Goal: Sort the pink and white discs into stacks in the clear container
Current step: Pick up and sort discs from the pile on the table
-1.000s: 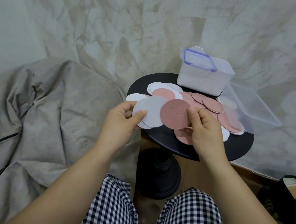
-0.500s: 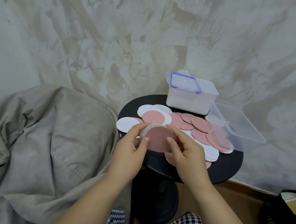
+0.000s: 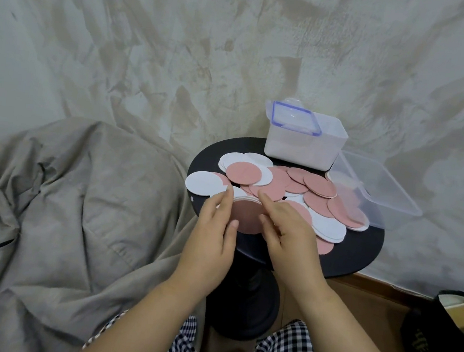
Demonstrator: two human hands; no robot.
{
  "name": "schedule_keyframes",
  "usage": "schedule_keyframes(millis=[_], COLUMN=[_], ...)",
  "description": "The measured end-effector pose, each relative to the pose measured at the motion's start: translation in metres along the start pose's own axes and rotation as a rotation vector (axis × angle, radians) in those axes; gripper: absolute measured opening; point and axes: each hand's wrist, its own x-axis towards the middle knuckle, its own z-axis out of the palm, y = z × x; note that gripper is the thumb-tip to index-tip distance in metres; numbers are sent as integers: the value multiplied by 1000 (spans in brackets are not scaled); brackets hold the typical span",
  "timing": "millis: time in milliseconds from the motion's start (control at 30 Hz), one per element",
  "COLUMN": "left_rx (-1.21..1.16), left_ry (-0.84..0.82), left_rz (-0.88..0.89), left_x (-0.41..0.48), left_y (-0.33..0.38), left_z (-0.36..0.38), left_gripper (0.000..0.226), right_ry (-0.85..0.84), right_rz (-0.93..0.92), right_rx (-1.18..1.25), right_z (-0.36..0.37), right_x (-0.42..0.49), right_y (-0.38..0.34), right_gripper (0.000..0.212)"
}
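A small stack of discs (image 3: 246, 216), pink on top with white edges below, sits between my two hands above the near edge of the round black table (image 3: 360, 255). My left hand (image 3: 213, 231) grips its left rim; my right hand (image 3: 287, 233) holds its right rim with fingers curled. Several loose pink discs (image 3: 320, 185) and white discs (image 3: 203, 182) lie scattered and overlapping across the table. The clear container (image 3: 305, 147) stands at the table's far edge, a blue-rimmed lid (image 3: 295, 118) resting tilted on its top.
A clear shallow lid or tray (image 3: 378, 191) leans off the table's right side against the wall. A grey rumpled blanket (image 3: 63, 215) fills the left. A dark bag (image 3: 441, 350) sits at lower right. My checked trousers are at the bottom.
The white and pink discs I held apart have been brought together into one stack, pink on top. The camera tilted up, so table and hands sit lower in view.
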Motion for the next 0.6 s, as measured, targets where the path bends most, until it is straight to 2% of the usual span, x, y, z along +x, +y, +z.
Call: schedule_keyframes(millis=[100, 167, 300, 500, 600], left_rx=[-66, -135, -205, -174, -200], left_ry=[200, 262, 290, 345, 358], left_rz=[-14, -13, -58, -63, -52], left_x=[1, 2, 3, 2, 3], left_y=[1, 3, 6, 6, 9], left_z=[-3, -7, -11, -11, -12], left_gripper=[42, 33, 32, 31, 29], right_ry=[20, 27, 42, 67, 88], right_rz=[95, 188, 190, 136, 157], right_rx=[115, 195, 205, 215, 232], right_z=[-4, -7, -6, -6, -5], right_x=[0, -1, -2, -1, -2], right_y=[-2, -3, -3, -5, -4], right_gripper=[35, 32, 25, 34, 31])
